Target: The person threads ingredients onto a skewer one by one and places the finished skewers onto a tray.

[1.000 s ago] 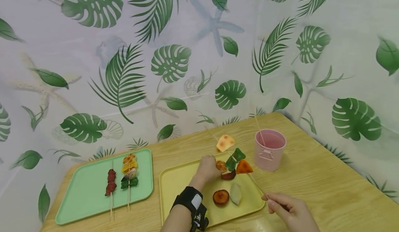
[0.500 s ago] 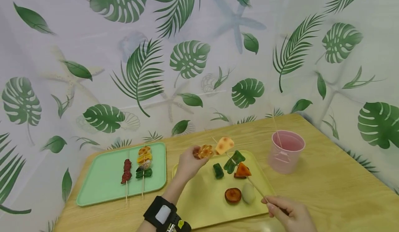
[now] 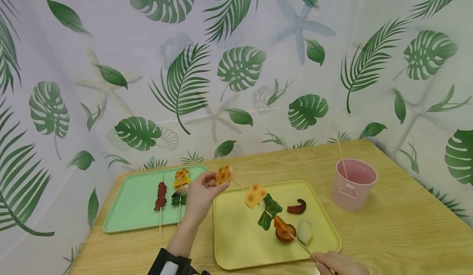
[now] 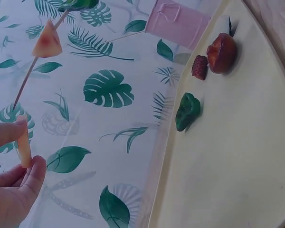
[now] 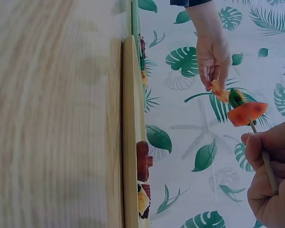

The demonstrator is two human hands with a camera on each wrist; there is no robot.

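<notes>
My left hand (image 3: 199,197) pinches a round, browned food slice (image 3: 223,175) between thumb and fingers. In the left wrist view, the slice (image 4: 23,142) is edge-on just below the pointed tip of a wooden skewer (image 4: 26,85). My right hand (image 3: 339,263) grips the lower end of that skewer, which slants up to the left. Threaded on it are an orange wedge (image 3: 281,225), a green pepper piece (image 3: 269,211) and a pale yellow, brown-spotted piece (image 3: 255,196). Beneath is a yellow tray (image 3: 236,246) with a mushroom (image 3: 285,234), a pale oval piece (image 3: 304,231) and a dark red curled piece (image 3: 297,207).
A green tray (image 3: 129,209) at the left bears a skewer of red meat (image 3: 161,196) and a mixed skewer (image 3: 181,184). The pink bucket (image 3: 353,189) at the right has a thin stick (image 3: 342,156) in it. A leaf-patterned cloth (image 3: 258,123) hangs behind the table.
My left hand has picked the round slice up from the yellow tray and carried it left, to the skewer's tip. The loaded skewer has tilted lower. The head view has turned left.
</notes>
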